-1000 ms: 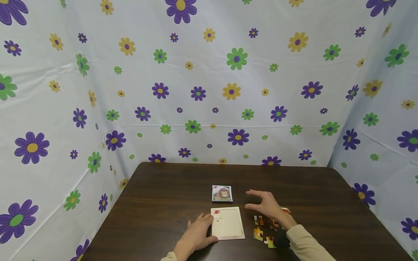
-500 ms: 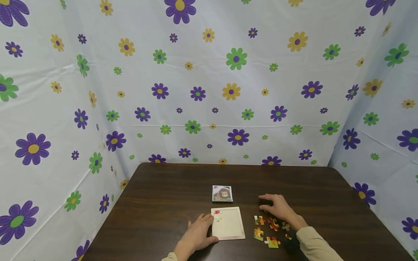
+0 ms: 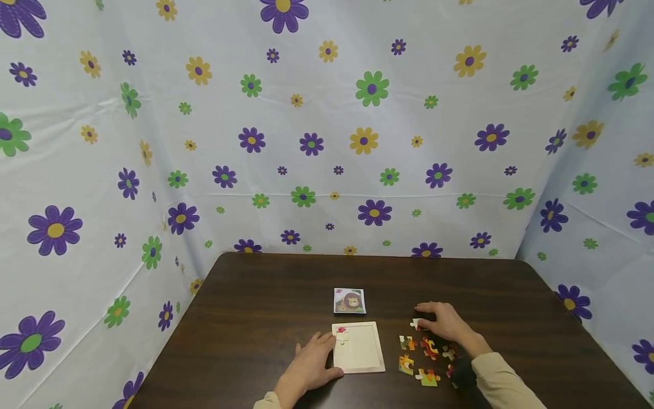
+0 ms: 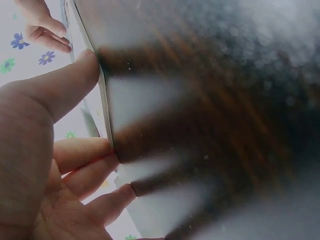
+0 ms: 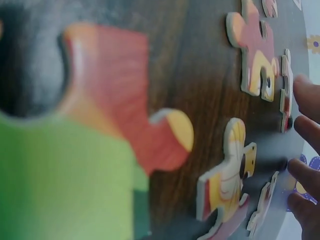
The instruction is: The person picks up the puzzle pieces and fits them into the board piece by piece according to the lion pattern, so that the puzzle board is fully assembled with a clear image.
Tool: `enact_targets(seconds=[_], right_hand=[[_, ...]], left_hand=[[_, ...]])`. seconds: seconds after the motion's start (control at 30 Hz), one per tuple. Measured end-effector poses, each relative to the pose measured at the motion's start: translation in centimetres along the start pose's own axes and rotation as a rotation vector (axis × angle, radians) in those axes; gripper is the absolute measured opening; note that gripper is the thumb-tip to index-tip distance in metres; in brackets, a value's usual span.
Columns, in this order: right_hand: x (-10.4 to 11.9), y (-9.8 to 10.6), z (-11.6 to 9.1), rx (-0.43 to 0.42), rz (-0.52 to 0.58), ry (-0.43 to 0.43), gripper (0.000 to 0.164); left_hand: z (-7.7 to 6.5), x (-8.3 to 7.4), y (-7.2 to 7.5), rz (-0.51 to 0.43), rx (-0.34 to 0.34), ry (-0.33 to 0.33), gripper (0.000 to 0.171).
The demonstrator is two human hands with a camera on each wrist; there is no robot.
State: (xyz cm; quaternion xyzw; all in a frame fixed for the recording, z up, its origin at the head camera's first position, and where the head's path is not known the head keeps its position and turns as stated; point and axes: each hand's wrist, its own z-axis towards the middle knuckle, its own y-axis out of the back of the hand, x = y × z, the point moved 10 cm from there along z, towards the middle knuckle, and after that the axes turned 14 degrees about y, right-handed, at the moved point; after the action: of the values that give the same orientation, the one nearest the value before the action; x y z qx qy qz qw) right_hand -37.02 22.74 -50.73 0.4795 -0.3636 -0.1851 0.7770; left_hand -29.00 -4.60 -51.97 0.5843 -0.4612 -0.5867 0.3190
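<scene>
In the head view, my left hand point(image 3: 309, 362) rests at the left edge of a pale wooden puzzle tray point(image 3: 364, 355), fingers extended, thumb at its near corner. The left wrist view shows that thumb point(image 4: 80, 80) and the fingertips along the tray's thin edge. One puzzle piece point(image 3: 342, 335) with a pink flower sits in the tray's far left corner. Right of the tray, my right hand point(image 3: 447, 322) is low over the table, thumb beside a whitish puzzle piece point(image 3: 416, 324) that it partly hides. I see no piece gripped there; its fingers point(image 5: 305, 132) are spread.
A lion picture card point(image 3: 349, 301) lies beyond the tray. Several loose pieces lie right of the tray, including an orange-green piece point(image 3: 427, 377) and a red one point(image 3: 429, 348). My right forearm covers part of this group. A flowered cloth point(image 3: 327, 113) hangs behind the dark table point(image 3: 255, 307).
My right hand has moved to the right, away from the tray, and now shows the whitish piece by its thumb. The left hand stays on the tray edge.
</scene>
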Motion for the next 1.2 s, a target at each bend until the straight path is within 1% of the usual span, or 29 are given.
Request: enact_targets(seconds=[0.27,0.4,0.57,0.7,0.8,0.93,1.07,1.2], right_hand=[[-0.4,0.1,0.1,0.017,0.0,-0.008,0.027],[-0.4,0.0,0.0,0.038,0.008,-0.018,0.031],[-0.2,-0.3,0.1,0.096,0.008,-0.004,0.037],[-0.4,-0.3,0.0,0.115,0.007,-0.025,0.034],[-0.9,-0.2,-0.1,0.1,0.005,-0.063,0.03],[-1.2,0.0,-0.1,0.068,-0.001,-0.092,0.022],[-1.3,0.2,0.1,0.035,0.0,-0.102,0.013],[-1.1,0.2,0.1,0.005,-0.003,-0.099,0.017]], left_hand=[[0.1,-0.1,0.1,-0.001,-0.021,-0.013,0.065],[0.2,-0.1,0.0,0.002,-0.018,-0.014,0.065],[0.1,0.0,0.0,-0.002,-0.007,-0.01,0.065],[0.2,0.0,0.0,-0.005,-0.003,-0.008,0.065],[0.2,0.0,0.0,-0.007,-0.004,-0.009,0.065],[0.2,-0.1,0.0,-0.008,-0.005,-0.011,0.065],[0.2,-0.1,0.1,-0.005,-0.006,-0.011,0.065],[0.3,-0.1,0.1,-0.004,-0.004,-0.012,0.065]])
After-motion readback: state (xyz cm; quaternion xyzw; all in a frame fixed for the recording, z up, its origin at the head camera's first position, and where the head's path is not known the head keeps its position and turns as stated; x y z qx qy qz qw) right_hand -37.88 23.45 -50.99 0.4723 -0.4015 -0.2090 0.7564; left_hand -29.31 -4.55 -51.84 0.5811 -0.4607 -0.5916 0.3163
